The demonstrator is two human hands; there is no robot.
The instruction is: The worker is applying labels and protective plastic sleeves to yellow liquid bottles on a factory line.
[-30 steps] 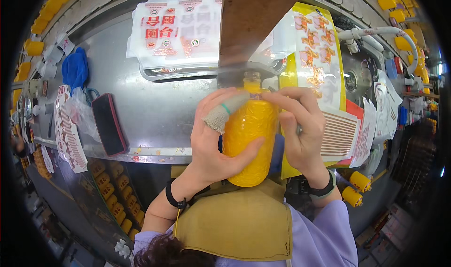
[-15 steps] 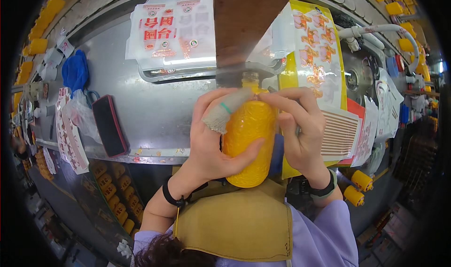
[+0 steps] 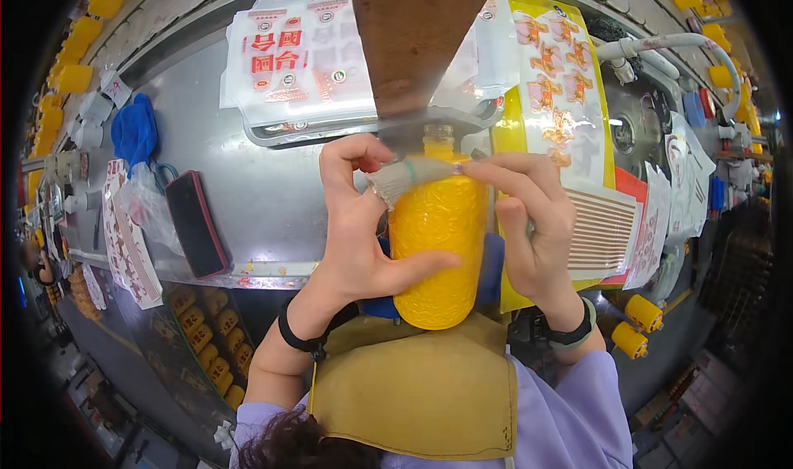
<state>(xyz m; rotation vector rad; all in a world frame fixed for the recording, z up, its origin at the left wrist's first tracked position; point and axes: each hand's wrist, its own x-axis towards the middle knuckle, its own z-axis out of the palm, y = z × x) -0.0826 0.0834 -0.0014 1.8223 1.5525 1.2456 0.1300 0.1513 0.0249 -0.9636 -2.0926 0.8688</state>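
Observation:
A yellow bottle (image 3: 438, 254) with an embossed surface and a clear threaded neck stands between my hands, close to my apron. My left hand (image 3: 355, 238) steadies it, thumb laid across its front. A pale fabric-like finger cover with a green band (image 3: 410, 172) sits on the left index finger, whose tip touches the bottle's shoulder. The other left fingers curl away from the bottle. My right hand (image 3: 537, 221) reaches from the right, its index fingertip at the same shoulder spot and its thumb held apart. A tiny coloured speck shows between the fingertips; its kind cannot be made out.
A brown post (image 3: 413, 40) rises beyond the bottle. Printed sheets (image 3: 289, 64) lie on a tray at left; a yellow-backed decal sheet (image 3: 553, 89) and striped sheet (image 3: 603, 234) lie right. A phone (image 3: 197, 221), blue cloth (image 3: 135, 130) and white pipe (image 3: 661, 46) are farther out.
My left fingers have lifted and curled away from the bottle's left side, and the covered index finger lies flatter across its shoulder. The right hand stays nearly in place, its thumb slightly farther from the bottle.

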